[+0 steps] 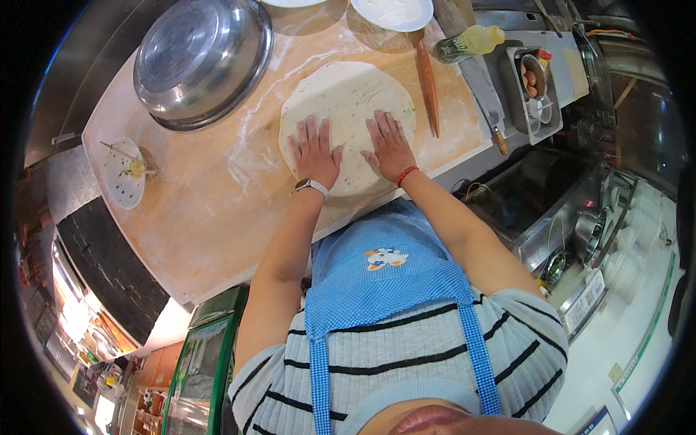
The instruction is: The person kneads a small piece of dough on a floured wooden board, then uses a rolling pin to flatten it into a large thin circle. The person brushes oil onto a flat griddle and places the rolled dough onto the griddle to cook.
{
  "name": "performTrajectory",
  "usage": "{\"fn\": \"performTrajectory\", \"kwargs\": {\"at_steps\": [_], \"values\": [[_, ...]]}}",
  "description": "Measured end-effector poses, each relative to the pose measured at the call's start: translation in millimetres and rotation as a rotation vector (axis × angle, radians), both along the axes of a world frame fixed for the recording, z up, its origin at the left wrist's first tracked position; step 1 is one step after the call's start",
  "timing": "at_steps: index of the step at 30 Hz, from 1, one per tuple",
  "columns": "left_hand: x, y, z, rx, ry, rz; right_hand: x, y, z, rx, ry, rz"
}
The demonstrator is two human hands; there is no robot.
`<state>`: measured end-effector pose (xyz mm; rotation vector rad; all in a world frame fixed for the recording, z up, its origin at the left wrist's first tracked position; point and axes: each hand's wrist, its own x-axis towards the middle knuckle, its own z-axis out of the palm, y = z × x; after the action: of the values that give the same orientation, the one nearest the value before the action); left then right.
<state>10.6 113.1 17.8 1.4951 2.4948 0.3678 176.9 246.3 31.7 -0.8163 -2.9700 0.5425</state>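
Note:
A large round of flattened dough (342, 98), pale with green flecks, lies on the floured wooden board (217, 206). My left hand (316, 155) rests palm down on its near left part, fingers spread. Opposite it, my right hand (389, 147) presses flat on the dough's right part, its thumb apart from the fingers. Neither hand grips anything. Just right of the dough, a tapered wooden rolling pin (427, 87) lies lengthwise on the board.
An upturned metal basin (190, 60) sits at the back left. A white plate (125, 179) with a brush stands at the left edge. Along the right are a bowl of flour (394, 13), a bottle (470, 43), a wooden-handled cleaver (499, 140) and a metal tray (549, 133) holding eggs.

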Motion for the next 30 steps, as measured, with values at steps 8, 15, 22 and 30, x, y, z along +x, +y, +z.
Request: {"fn": "performTrajectory", "kwargs": {"at_steps": [8,15,22,30], "values": [[-1,62,11,0.120,-0.110,-0.109,13,1,-2,0.062,-0.160,-0.113],[3,72,-3,-0.003,-0.018,-0.437,19,-1,3,0.079,-0.095,-0.117],[4,66,4,-0.011,0.025,-0.471,23,1,4,0.065,-0.116,-0.129],[11,72,2,-0.116,0.070,-0.400,30,14,-1,-0.049,-0.008,-0.043]]}}
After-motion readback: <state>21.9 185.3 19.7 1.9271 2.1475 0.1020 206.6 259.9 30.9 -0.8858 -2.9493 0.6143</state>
